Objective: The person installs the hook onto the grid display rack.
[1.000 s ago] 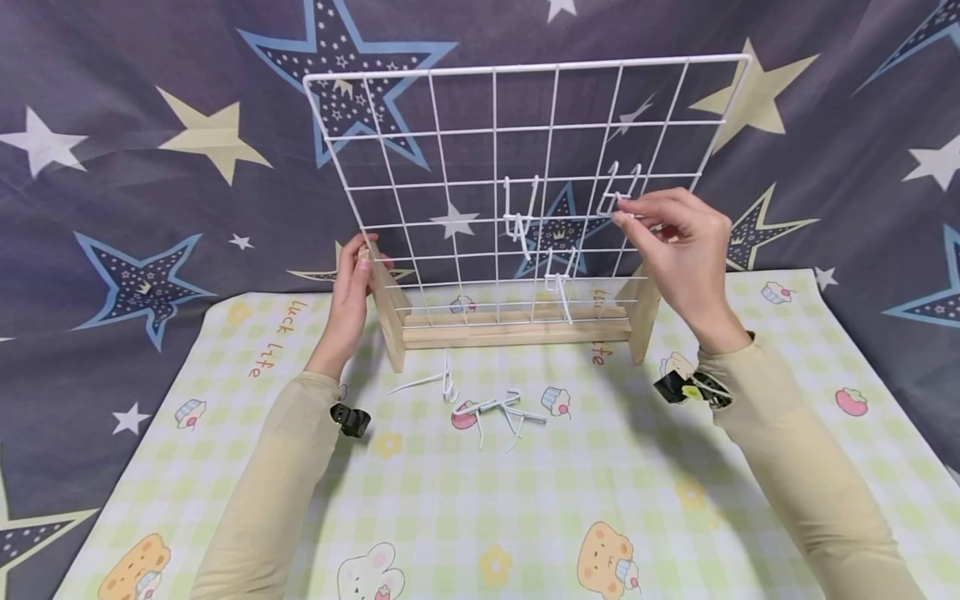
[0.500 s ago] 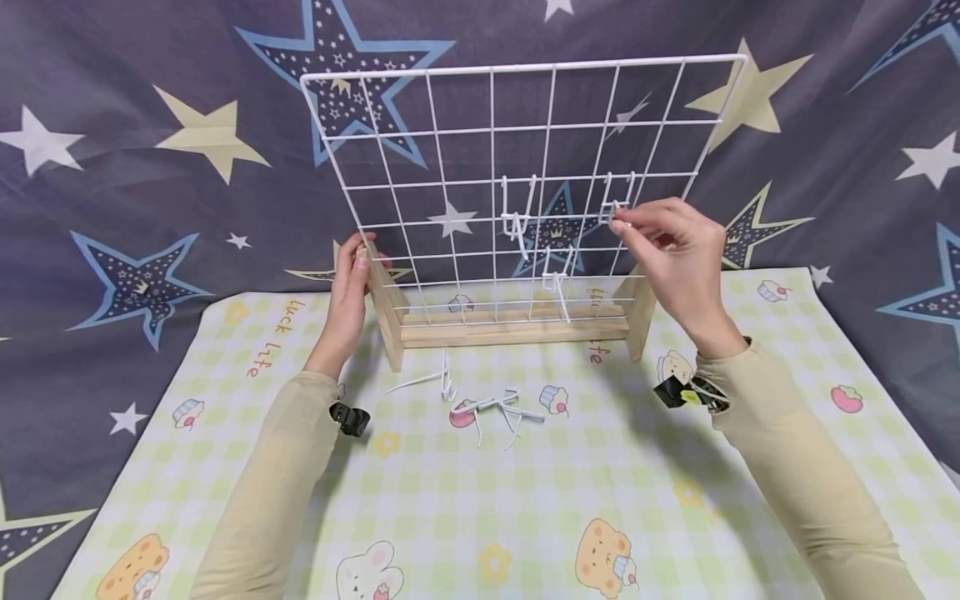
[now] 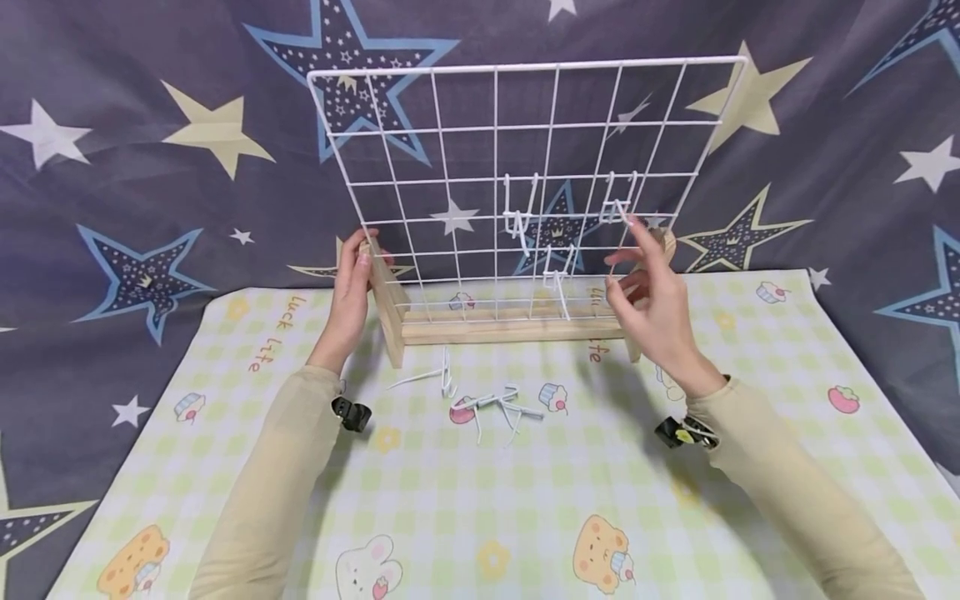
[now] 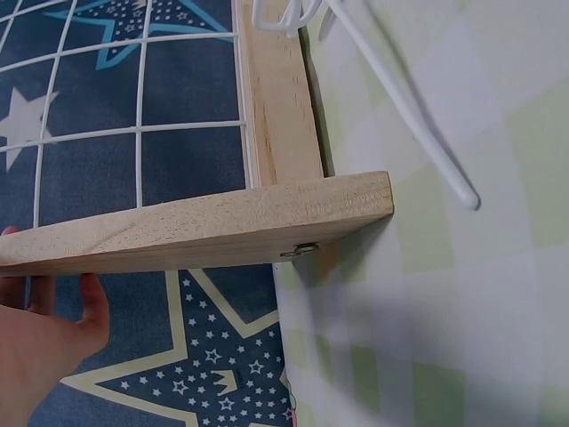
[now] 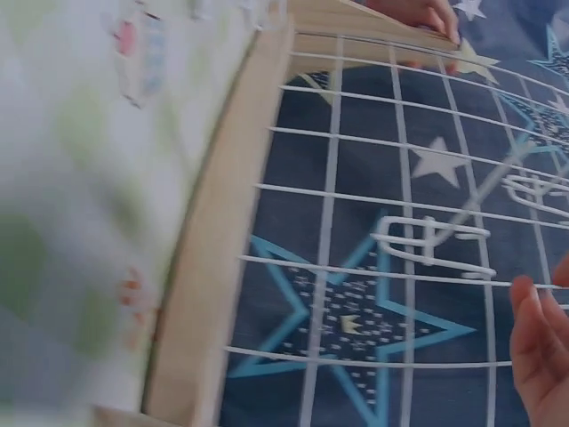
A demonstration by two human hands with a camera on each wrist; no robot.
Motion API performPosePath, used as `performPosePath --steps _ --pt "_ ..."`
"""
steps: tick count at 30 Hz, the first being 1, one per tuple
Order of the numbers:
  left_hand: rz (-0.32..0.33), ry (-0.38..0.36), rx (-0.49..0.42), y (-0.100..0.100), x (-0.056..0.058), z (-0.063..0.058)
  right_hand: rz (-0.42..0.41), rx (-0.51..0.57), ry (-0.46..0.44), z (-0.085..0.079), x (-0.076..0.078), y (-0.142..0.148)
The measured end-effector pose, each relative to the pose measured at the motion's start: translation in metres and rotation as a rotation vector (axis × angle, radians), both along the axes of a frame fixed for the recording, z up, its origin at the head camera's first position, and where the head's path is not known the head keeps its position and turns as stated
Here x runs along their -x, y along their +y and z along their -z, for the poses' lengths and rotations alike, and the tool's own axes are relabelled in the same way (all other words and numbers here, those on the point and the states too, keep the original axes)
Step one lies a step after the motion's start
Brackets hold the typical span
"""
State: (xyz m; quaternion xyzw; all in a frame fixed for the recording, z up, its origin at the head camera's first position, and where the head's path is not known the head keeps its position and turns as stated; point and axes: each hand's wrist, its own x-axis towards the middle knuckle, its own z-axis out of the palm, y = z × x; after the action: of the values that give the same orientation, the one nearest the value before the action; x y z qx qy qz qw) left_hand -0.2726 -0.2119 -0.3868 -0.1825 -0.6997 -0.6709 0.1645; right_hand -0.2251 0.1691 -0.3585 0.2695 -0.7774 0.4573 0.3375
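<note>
Filling the background was a dark star-print backdrop (image 3: pixel 52 208), wrinkled, behind everything
Check-covered counter (image 3: pixel 442 500) came next, green and white with cartoon prints and red lettering
White grid panel (image 3: pixel 495 129) stood at the far side of the counter, seated in a pale wooden stand (image 3: pixel 517 329) with a low crossbar and a side post at each end
Two beige sleeves reached in, left (image 3: pixel 266 483) and right (image 3: pixel 810 500)
Left grip (image 3: pixel 350 287) was clasped round the upper part of the left post (image 3: pixel 386 300), fingers wrapping behind it
Right grip (image 3: pixel 652 304) was released, fingers parted in front of the panel's right side; index tip sat at the free end of the upper-right hook, touching or just beside, can't tell which
Black wrist units, left (image 3: pixel 351 414) and right (image 3: pixel 686 432), were on the sleeves near the cuffs
White hooks: three were hanging on the panel. Middle hook (image 3: pixel 517 222) and upper-right hook (image 3: pixel 617 208) shared one cross wire; lower hook (image 3: pixel 557 279) hung below, between those two
More lay loose on the counter in front of the stand: a single hook (image 3: pixel 447 375) nearer the left post, a tangled cluster (image 3: pixel 487 403) to its right, exact count unclear
</note>
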Motion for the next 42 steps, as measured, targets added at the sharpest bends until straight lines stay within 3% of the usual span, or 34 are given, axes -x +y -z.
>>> performPosePath --steps 4,11,21,28,38,42 --pt "0.002 -0.004 -0.011 0.001 0.002 0.000 -0.007 -0.017 -0.037 0.013 -0.004 -0.001" --pt "-0.008 -0.016 -0.012 0.001 0.001 -0.001 -0.050 -0.049 -0.042 0.005 -0.026 -0.015" --pt "-0.019 -0.027 -0.004 0.000 -0.001 -0.002 -0.141 -0.111 -0.115 0.046 -0.017 -0.011" --pt "-0.020 -0.023 0.009 0.001 0.000 -0.001 -0.170 -0.208 -0.138 0.054 -0.021 -0.017" --pt "-0.002 -0.008 -0.004 0.000 0.000 0.000 -0.282 -0.365 -0.232 0.065 -0.026 -0.027" --pt "0.006 -0.003 -0.010 0.001 0.000 -0.001 -0.328 -0.440 -0.231 0.070 -0.028 -0.031"
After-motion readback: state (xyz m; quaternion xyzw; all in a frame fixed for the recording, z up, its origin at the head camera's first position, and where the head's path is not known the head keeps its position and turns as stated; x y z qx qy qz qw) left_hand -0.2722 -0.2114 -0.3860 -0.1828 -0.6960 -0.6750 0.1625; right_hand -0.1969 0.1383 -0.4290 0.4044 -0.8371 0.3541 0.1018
